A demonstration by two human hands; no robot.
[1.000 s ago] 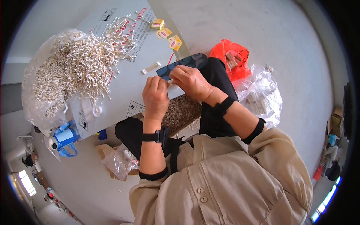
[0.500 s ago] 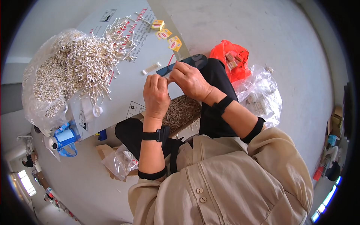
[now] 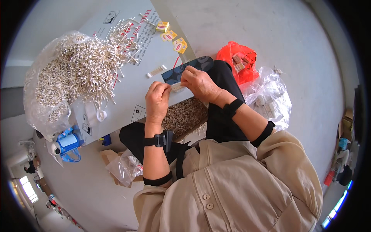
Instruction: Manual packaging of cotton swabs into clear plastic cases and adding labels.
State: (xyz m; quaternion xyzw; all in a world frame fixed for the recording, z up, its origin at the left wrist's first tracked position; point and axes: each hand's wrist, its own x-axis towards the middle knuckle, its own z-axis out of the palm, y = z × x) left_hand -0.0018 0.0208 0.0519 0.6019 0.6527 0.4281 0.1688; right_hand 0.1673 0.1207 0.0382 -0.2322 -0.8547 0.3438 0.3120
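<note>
So both hands are busy here: the left hand (image 3: 156,101) is pinching one end of a small pale packet (image 3: 177,87) with bunched fingertips, and the right hand (image 3: 201,85) is pinching the other end, so nothing's being let go. I can't tell how many fingers are really pressing on it, since the knuckles are hiding the grip. The packet is hanging right between the two hands, above the near edge of the table (image 3: 119,112), and its long axis is running roughly side to side, tipping up a touch toward the right hand. What's inside it is too small for me to make out. The bit worth noticing is the other one, a little bundle of swabs (image 3: 156,71) that's lying flat on the table just past the left knuckles, its long axis slanting up and to the right. The left hand is clearly the nearer of the two to it; the right is sitting farther over, near a dark patterned sheet (image 3: 172,74). Way off to the left, a big heap of loose swabs (image 3: 87,65) is spilling out of a clear bag, and some yellow cards (image 3: 180,45) are lying along the far-right edge.
</note>
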